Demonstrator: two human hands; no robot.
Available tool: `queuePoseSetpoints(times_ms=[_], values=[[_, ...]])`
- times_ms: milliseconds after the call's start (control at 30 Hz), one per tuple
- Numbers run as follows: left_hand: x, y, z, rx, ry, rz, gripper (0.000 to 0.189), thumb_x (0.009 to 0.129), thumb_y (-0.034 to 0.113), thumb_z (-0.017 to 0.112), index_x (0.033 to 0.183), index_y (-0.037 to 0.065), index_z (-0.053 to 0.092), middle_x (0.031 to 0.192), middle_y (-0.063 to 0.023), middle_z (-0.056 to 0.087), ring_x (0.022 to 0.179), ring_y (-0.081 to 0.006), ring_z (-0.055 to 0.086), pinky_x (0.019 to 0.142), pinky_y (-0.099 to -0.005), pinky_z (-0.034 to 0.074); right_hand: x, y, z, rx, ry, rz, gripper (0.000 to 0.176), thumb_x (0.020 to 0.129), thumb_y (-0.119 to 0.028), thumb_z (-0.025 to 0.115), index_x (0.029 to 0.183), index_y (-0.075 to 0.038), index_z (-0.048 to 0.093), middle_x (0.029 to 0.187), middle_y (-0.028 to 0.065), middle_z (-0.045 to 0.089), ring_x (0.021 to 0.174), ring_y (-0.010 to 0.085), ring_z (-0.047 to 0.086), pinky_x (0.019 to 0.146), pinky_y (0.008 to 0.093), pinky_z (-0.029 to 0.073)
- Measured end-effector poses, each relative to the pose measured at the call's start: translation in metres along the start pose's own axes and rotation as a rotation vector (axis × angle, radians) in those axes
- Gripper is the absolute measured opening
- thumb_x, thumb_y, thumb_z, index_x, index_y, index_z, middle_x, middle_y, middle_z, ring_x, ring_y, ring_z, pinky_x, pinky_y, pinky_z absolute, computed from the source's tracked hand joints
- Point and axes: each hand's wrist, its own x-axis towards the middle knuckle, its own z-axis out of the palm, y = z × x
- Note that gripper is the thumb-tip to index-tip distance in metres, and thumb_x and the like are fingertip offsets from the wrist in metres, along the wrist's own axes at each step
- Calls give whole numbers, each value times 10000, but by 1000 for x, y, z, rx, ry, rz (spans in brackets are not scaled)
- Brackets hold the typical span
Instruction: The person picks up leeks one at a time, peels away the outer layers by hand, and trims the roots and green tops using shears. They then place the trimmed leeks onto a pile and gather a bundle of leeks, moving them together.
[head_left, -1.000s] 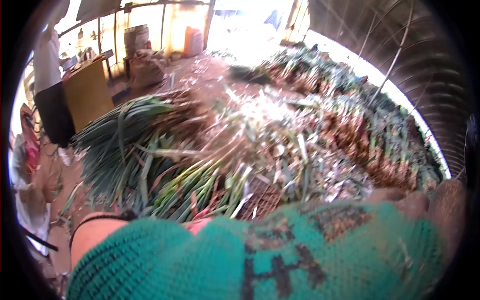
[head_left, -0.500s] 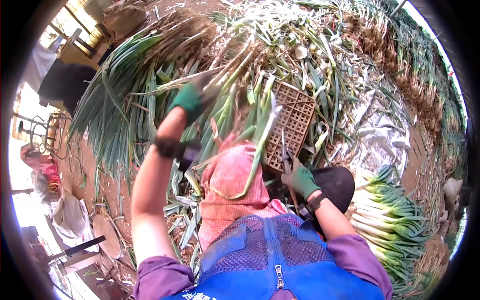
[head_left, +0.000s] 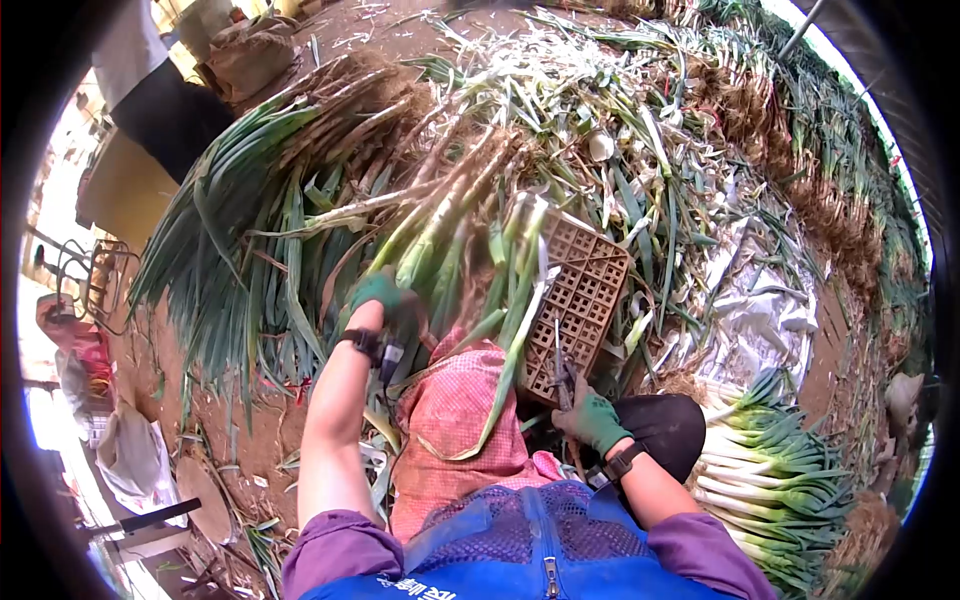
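Beside the crate (head_left: 590,285), leeks (head_left: 440,220), left hand (head_left: 380,293) gripping them

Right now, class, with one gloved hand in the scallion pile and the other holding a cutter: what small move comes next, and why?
Probably draw the scallion stalk back onto the pink cloth: the left hand grips it in the pile, out of reach of the cutter that the right hand holds by the crate.
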Motion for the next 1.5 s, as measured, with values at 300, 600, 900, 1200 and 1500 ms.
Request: queuePoseSetpoints(times_ms=[300, 600, 900, 1200, 1500], values=[[-176, 34, -26, -360, -70, 175, 691, 711, 368, 779, 1237, -26, 566, 1059, -190, 687, 961, -263, 674, 854, -361, 529, -13, 11, -3, 390, 133, -157, 627, 759, -378, 692, 1284, -71, 538, 1030, 210, 672, 975, 370, 653, 856, 431, 506], [-179, 78, 106, -214, -187, 265, 869, 739, 552, 729, 1415, 85, 449, 1160, -227, 662, 1083, -361, 648, 923, -438, 501, -130, -10, -13, 538, 59, -385, 496, 817, -295, 679, 1230, -54, 552, 831, 113, 624, 746, 214, 600, 715, 357, 502], [-208, 98, 90, -129, -6, 315, 676, 760, 427, 680, 1317, 95, 487, 1120, -190, 667, 1045, -353, 647, 938, -444, 472, -151, -4, -4, 589, -29, -370, 374, 828, -311, 638, 1049, -27, 536, 723, 140, 657, 689, 275, 675, 701, 383, 520], [-199, 97, 91, -89, -98, 352, 713, 757, 419, 717, 1364, 89, 543, 1160, -213, 676, 1071, -324, 663, 943, -398, 505, -140, -2, 6, 529, -57, -347, 410, 802, -379, 655, 1018, -48, 543, 879, 224, 648, 863, 390, 642, 787, 440, 491], [-199, 99, 95, -34, -94, 370, 655, 776, 374, 728, 1335, 80, 556, 1111, -191, 693, 1012, -311, 681, 897, -400, 521, -54, -12, -1, 627, 96, -269, 408, 806, -348, 649, 984, 10, 572, 845, 207, 672, 828, 342, 675, 756, 418, 522]])
